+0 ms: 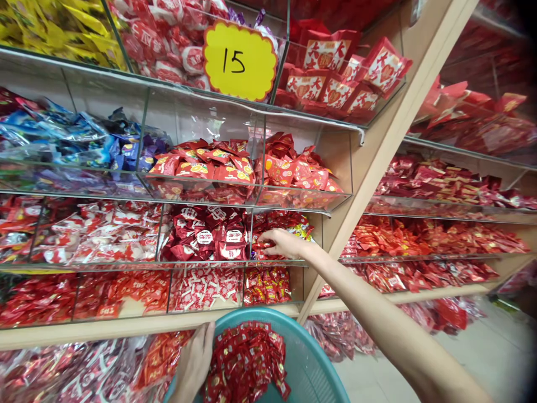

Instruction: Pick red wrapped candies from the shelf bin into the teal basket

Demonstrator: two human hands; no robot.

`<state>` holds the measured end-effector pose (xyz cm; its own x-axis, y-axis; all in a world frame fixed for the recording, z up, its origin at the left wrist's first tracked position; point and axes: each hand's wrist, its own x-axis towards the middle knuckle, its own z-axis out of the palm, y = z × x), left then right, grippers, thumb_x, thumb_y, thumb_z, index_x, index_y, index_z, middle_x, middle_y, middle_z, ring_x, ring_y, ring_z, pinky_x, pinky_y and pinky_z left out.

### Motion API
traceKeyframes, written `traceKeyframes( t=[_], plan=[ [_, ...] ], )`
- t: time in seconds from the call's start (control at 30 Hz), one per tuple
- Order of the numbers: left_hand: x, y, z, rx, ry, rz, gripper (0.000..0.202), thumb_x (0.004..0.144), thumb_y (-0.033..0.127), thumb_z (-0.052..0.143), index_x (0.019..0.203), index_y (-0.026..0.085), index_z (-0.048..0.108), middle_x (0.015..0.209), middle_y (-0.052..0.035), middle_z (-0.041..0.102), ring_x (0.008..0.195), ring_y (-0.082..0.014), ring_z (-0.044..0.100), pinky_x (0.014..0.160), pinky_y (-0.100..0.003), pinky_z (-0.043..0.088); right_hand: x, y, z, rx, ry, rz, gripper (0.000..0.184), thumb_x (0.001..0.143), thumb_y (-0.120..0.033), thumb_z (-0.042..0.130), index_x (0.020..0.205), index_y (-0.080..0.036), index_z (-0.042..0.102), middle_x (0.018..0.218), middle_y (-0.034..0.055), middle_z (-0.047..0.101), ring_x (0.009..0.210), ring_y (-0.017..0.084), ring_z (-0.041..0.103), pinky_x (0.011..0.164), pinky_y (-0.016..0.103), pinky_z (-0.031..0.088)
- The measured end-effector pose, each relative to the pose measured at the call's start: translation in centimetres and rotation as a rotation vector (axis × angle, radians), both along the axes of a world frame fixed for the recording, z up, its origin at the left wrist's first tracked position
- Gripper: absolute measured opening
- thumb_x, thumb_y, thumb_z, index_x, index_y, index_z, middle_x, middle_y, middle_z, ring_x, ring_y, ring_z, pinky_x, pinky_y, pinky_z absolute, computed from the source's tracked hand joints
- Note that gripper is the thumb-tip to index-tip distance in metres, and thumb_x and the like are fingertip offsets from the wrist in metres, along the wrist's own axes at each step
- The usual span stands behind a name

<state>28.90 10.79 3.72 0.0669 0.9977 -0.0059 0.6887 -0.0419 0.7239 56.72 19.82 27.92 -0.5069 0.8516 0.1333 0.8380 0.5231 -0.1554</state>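
Observation:
My right hand (282, 244) reaches over the glass front of a shelf compartment, its fingers apart and touching the small red-wrapped candies (272, 223) inside. No candy shows clearly between those fingers. A few yellow wrappers (302, 229) lie beside this hand. Below, my left hand (196, 354) grips the left side of a teal plastic basket (321, 364), its fingers pressed together along the rim. A heap of small dark-red wrapped candies (247, 361) lies in the basket. The lower part of the basket is cut off by the frame.
Glass-divided wooden shelves hold dark-red packets (205, 236), lollipop-like sweets (206, 288) and blue packets (54, 134). A yellow price sign (240, 60) reads 15. A slanting wooden upright (377, 168) stands right of my reaching hand. Bagged sweets (96, 372) lie under the lowest shelf.

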Motion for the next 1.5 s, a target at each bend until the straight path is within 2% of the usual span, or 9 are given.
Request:
traceKeyframes(
  t=[0.17, 0.37, 0.6, 0.83, 0.97, 1.13, 1.37, 1.5],
  plan=[
    [0.2, 0.1, -0.4, -0.015, 0.013, 0.016, 0.055, 0.091, 0.05, 0.02, 0.113, 0.019, 0.059, 0.123, -0.0091, 0.062, 0.113, -0.026, 0.057, 0.096, -0.038, 0.044, 0.2, -0.2, 0.0, 0.121, 0.003, -0.015, 0.022, 0.084, -0.024, 0.058, 0.103, -0.017, 0.067, 0.1, 0.0088, 0.069, 0.091, 0.019, 0.063, 0.078, 0.026, 0.044],
    [0.2, 0.1, -0.6, -0.011, 0.016, 0.01, 0.061, 0.09, 0.051, 0.019, 0.119, 0.014, 0.057, 0.129, -0.0095, 0.058, 0.12, -0.0255, 0.052, 0.102, -0.038, 0.041, 0.7, -0.6, 0.0, 0.089, -0.056, -0.044, 0.027, 0.082, -0.024, 0.06, 0.108, -0.017, 0.064, 0.106, 0.0106, 0.067, 0.097, 0.022, 0.062, 0.079, 0.028, 0.043],
    [0.3, -0.1, -0.5, 0.031, 0.042, 0.017, 0.058, 0.09, 0.05, 0.021, 0.116, 0.016, 0.06, 0.125, -0.008, 0.061, 0.114, -0.0256, 0.057, 0.096, -0.037, 0.047, -1.1, -1.9, 0.6, 0.13, 0.132, -0.185, 0.035, 0.079, -0.028, 0.064, 0.112, -0.019, 0.06, 0.096, 0.0054, 0.068, 0.085, 0.018, 0.061, 0.072, 0.026, 0.042],
    [0.3, -0.2, -0.7, 0.079, 0.059, 0.02, 0.057, 0.09, 0.051, 0.022, 0.116, 0.018, 0.06, 0.125, -0.0073, 0.061, 0.114, -0.0236, 0.057, 0.094, -0.035, 0.047, -3.4, -3.0, 0.3, 0.057, -0.181, -0.213, 0.015, 0.077, -0.023, 0.064, 0.092, -0.017, 0.064, 0.088, 0.0091, 0.067, 0.084, 0.022, 0.061, 0.064, 0.027, 0.036],
    [0.3, -0.1, -0.4, 0.055, 0.072, 0.019, 0.055, 0.091, 0.05, 0.02, 0.111, 0.019, 0.061, 0.12, -0.008, 0.064, 0.107, -0.0249, 0.061, 0.088, -0.035, 0.049, -3.3, -2.9, 0.4, 0.071, -0.186, -0.227, 0.011, 0.079, -0.02, 0.058, 0.088, -0.017, 0.064, 0.087, 0.0096, 0.067, 0.084, 0.022, 0.061, 0.064, 0.027, 0.036],
    [0.6, -0.3, 0.4, 0.061, 0.097, 0.007, 0.053, 0.092, 0.047, 0.019, 0.106, 0.018, 0.062, 0.116, -0.0095, 0.065, 0.105, -0.0264, 0.061, 0.088, -0.037, 0.047, -2.3, -2.4, 0.2, 0.105, -0.107, -0.275, 0.018, 0.08, -0.018, 0.055, 0.096, -0.016, 0.063, 0.093, 0.0098, 0.066, 0.087, 0.021, 0.059, 0.069, 0.026, 0.037],
    [1.0, -0.5, 0.8, 0.06, 0.119, 0.015, 0.052, 0.093, 0.047, 0.019, 0.104, 0.019, 0.061, 0.114, -0.0097, 0.066, 0.101, -0.0252, 0.062, 0.085, -0.034, 0.046, -2.0, -1.9, -0.7, 0.136, -0.188, -0.279, 0.015, 0.083, -0.024, 0.056, 0.093, -0.015, 0.064, 0.1, 0.0134, 0.061, 0.095, 0.025, 0.055, 0.075, 0.031, 0.04],
    [0.9, -0.5, 0.8, 0.065, 0.123, 0.019, 0.052, 0.093, 0.047, 0.019, 0.104, 0.019, 0.061, 0.112, -0.0096, 0.066, 0.099, -0.0256, 0.063, 0.082, -0.034, 0.046, -2.3, -1.7, -0.9, 0.139, -0.19, -0.305, 0.015, 0.082, -0.02, 0.055, 0.094, -0.015, 0.064, 0.1, 0.0127, 0.06, 0.096, 0.025, 0.054, 0.079, 0.032, 0.04]
  ],
)
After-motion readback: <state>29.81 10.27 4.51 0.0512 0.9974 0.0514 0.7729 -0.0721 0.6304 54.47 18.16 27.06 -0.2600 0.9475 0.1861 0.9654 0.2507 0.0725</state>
